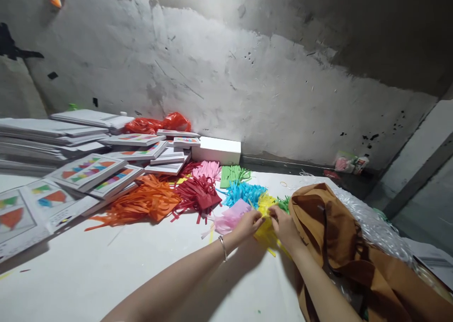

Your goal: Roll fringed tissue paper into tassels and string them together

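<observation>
Between my two hands is a yellow fringed paper tassel (266,238), its strips hanging toward the white table. The fingertips of my left hand (249,223) are closed in a pinch on its left side. My right hand (284,225) pinches it from the right, a short way apart. Directly left of my left hand lies a pink paper tassel (231,216). Behind my hands are a blue tassel bundle (244,193) and more yellow strips. Green strips (284,203) show just past my right hand, partly hidden by brown fabric.
Orange (152,199) and dark red tassels (198,193) lie to the left. Printed boxes (87,171) and white stacks (53,133) fill the far left. A white box (220,150) stands near the wall. Brown fabric (325,227) and clear plastic (368,218) cover the right side.
</observation>
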Available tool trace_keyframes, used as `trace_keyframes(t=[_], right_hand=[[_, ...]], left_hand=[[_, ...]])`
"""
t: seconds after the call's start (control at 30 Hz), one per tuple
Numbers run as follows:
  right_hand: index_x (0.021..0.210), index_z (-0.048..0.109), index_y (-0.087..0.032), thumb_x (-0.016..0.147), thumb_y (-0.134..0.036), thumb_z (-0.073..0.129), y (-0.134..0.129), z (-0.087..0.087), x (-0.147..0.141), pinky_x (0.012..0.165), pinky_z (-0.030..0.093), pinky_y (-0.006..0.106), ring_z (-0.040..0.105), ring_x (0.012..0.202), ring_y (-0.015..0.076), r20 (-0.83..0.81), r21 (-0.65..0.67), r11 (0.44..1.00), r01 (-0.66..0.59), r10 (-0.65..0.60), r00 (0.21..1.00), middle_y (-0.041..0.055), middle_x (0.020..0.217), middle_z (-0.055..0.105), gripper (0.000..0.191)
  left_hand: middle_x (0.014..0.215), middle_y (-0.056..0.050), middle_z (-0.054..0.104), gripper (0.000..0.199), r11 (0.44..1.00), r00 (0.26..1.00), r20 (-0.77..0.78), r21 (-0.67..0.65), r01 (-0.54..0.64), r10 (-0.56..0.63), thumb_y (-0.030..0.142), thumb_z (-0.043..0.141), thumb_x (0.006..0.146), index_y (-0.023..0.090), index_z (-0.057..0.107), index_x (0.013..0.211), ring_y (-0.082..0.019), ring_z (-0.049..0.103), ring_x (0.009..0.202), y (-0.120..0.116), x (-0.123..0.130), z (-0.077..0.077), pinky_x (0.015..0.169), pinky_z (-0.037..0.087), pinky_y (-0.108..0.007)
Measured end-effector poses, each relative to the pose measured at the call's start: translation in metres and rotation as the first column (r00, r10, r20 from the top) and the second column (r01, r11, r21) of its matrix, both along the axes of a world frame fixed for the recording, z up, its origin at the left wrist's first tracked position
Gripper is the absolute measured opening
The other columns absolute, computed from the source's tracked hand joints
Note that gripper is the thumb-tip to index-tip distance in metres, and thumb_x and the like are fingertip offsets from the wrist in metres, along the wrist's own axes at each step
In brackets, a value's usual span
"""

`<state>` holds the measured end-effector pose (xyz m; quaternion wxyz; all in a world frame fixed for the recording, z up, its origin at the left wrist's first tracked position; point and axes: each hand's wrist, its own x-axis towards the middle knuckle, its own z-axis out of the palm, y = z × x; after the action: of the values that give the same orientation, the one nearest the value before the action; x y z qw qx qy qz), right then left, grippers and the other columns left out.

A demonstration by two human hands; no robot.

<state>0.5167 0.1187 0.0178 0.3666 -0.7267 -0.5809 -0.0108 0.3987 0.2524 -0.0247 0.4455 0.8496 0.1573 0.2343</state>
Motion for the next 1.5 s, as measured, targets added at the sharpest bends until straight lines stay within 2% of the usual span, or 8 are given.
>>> trace_keyframes(t=[0.23, 0.5, 0.83, 1.0, 1.1, 1.23, 1.37, 1.5], right_hand=[[0.115, 0.062, -0.017, 0.097, -0.034, 0.062, 0.002, -0.009, -0.002, 0.091, 0.054, 0.042, 0.064, 0.104, 0.0202, 0.132, -0.010, 0.997, 0.072, -0.070, 0.989, 0.0064, 0.119, 0.064, 0.025], [0.120, 0.061, -0.019, 0.098, -0.037, 0.061, -0.022, -0.028, 0.072, 0.087, 0.056, 0.040, 0.065, 0.101, 0.0191, 0.214, -0.291, 0.875, 0.387, -0.335, 0.918, 0.0072, 0.121, 0.064, 0.029], [0.119, 0.062, -0.017, 0.096, -0.036, 0.063, -0.038, -0.046, 0.067, 0.093, 0.054, 0.044, 0.064, 0.107, 0.0214, 0.413, -0.325, 0.878, 0.352, -0.203, 0.888, 0.0080, 0.122, 0.064, 0.029], [0.118, 0.062, -0.018, 0.098, -0.036, 0.061, -0.043, -0.036, 0.089, 0.084, 0.057, 0.039, 0.066, 0.097, 0.0183, 0.386, -0.162, 0.885, 0.436, -0.350, 0.854, 0.0064, 0.116, 0.065, 0.027], [0.116, 0.063, -0.018, 0.098, -0.035, 0.060, -0.053, -0.028, 0.092, 0.086, 0.057, 0.039, 0.066, 0.098, 0.0181, 0.374, -0.056, 0.932, 0.358, -0.313, 0.873, 0.0059, 0.115, 0.066, 0.024], [0.111, 0.065, -0.018, 0.099, -0.034, 0.059, -0.064, -0.024, 0.079, 0.090, 0.055, 0.040, 0.066, 0.100, 0.0181, 0.386, 0.050, 0.981, 0.185, -0.190, 0.903, 0.0049, 0.112, 0.067, 0.020], [0.105, 0.065, -0.016, 0.102, -0.036, 0.050, -0.065, -0.030, 0.060, 0.094, 0.052, 0.044, 0.065, 0.102, 0.0210, 0.354, 0.197, 0.960, 0.200, -0.260, 0.898, 0.0076, 0.107, 0.068, 0.025], [0.102, 0.066, -0.017, 0.101, -0.041, 0.042, -0.053, -0.039, 0.039, 0.085, 0.053, 0.039, 0.068, 0.093, 0.0242, 0.273, 0.255, 0.931, 0.261, -0.328, 0.904, 0.0128, 0.099, 0.070, 0.034]], left_hand=[[0.112, -0.007, 0.067, 0.026, 0.994, 0.995, -0.002, 0.041, -0.103, 0.103, 0.034, 0.061, 0.098, 0.015, 0.064, 0.115, -0.020, 0.067, 0.093, 0.002, -0.001, 0.001, 0.081, 0.059, -0.039], [0.114, -0.008, 0.066, 0.025, 0.968, 0.972, 0.102, 0.115, -0.222, 0.211, 0.033, 0.060, 0.099, 0.016, 0.063, 0.117, -0.020, 0.067, 0.095, 0.014, -0.013, 0.011, 0.082, 0.058, -0.039], [0.111, -0.007, 0.068, 0.018, 0.884, 0.976, -0.169, 0.422, 0.200, -0.141, 0.032, 0.060, 0.098, 0.017, 0.067, 0.103, -0.021, 0.065, 0.100, -0.004, -0.050, -0.012, 0.092, 0.053, -0.043], [0.103, -0.006, 0.069, 0.012, 0.862, 0.969, -0.200, 0.455, 0.224, -0.147, 0.028, 0.061, 0.095, 0.018, 0.069, 0.095, -0.021, 0.063, 0.099, -0.005, -0.055, 0.008, 0.094, 0.050, -0.044], [0.122, -0.013, 0.063, 0.027, 0.891, 0.987, -0.122, 0.429, 0.147, -0.104, 0.019, 0.059, 0.092, 0.018, 0.065, 0.118, -0.026, 0.058, 0.114, -0.016, -0.038, 0.029, 0.101, 0.046, -0.044], [0.146, -0.014, 0.048, 0.052, 0.931, 0.993, -0.043, 0.345, 0.116, -0.108, 0.029, 0.067, 0.089, 0.020, 0.052, 0.138, -0.032, 0.041, 0.136, -0.038, 0.002, 0.045, 0.114, 0.033, -0.053], [0.123, -0.009, 0.064, 0.030, 0.987, 0.993, -0.085, 0.131, 0.094, -0.084, 0.035, 0.063, 0.096, 0.016, 0.063, 0.119, -0.026, 0.063, 0.109, -0.052, 0.045, 0.038, 0.095, 0.052, -0.049], [0.115, -0.007, 0.066, 0.030, 0.989, 0.995, -0.093, -0.148, 0.022, -0.036, 0.036, 0.062, 0.097, 0.014, 0.063, 0.118, -0.023, 0.067, 0.096, -0.057, 0.069, 0.025, 0.082, 0.058, -0.041]])
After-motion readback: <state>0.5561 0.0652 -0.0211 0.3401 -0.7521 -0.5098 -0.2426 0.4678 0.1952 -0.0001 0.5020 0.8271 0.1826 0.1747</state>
